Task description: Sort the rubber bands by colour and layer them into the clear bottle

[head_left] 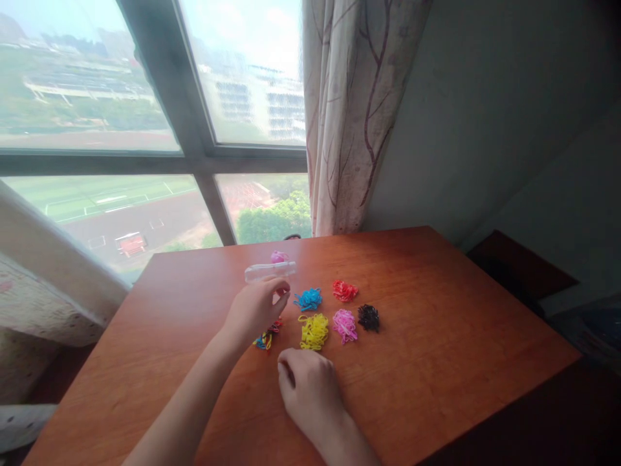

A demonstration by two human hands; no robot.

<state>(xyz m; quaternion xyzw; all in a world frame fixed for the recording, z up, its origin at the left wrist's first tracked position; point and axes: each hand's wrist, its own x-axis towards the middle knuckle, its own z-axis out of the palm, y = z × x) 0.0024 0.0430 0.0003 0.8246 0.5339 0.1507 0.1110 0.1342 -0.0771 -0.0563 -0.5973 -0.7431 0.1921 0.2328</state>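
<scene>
My left hand (pixel 259 304) reaches over the table beside the blue pile of rubber bands (pixel 308 299). Its fingers are curled towards the thumb; whatever they may hold is too small to make out. Partly under that hand lies a small mixed-colour heap of bands (pixel 264 340). My right hand (pixel 310 385) rests with its fingers curled in, just in front of the yellow bands (pixel 314 331); its palm is hidden. Pink bands (pixel 345 325), black bands (pixel 369 318) and red bands (pixel 345 290) form separate piles to the right.
A clear plastic bottle (pixel 269 272) lies on its side behind my left hand, with a pink item (pixel 279 257) beyond it. The brown wooden table (pixel 436 362) meets a window (pixel 194 162) and a patterned curtain (pixel 349 116) at its far edge.
</scene>
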